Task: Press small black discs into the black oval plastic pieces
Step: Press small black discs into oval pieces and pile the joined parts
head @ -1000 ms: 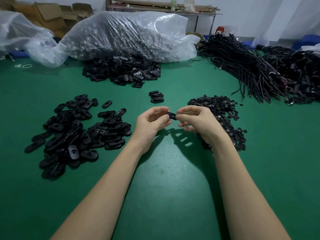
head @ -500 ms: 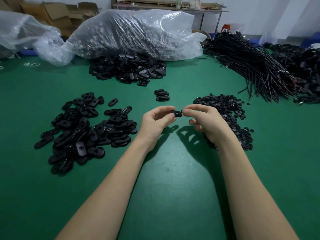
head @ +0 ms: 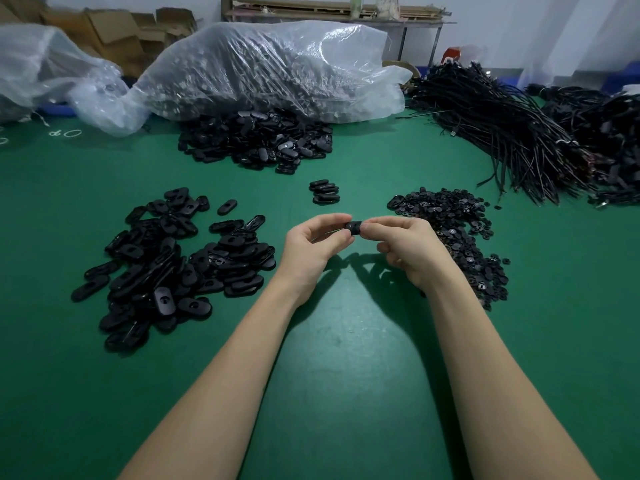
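Note:
A black oval plastic piece (head: 354,227) is held above the green table (head: 346,341), pinched between both hands. My left hand (head: 313,245) grips its left end with thumb and curled fingers. My right hand (head: 403,249) pinches its right end; whether a disc sits under those fingertips is hidden. A pile of small black discs (head: 450,220) lies just right of my right hand. A heap of oval pieces (head: 173,258) lies to the left. A short stack of oval pieces (head: 325,192) stands beyond my hands.
A second heap of oval pieces (head: 256,143) spills from a big clear plastic bag (head: 270,71) at the back. Bundles of black cords (head: 502,133) cover the back right. Another clear bag (head: 41,64) and cardboard boxes (head: 114,32) sit at the back left.
Both hands stay together on the oval piece and have shifted only slightly. The camera has tipped a little, so the piles sit lower in view.

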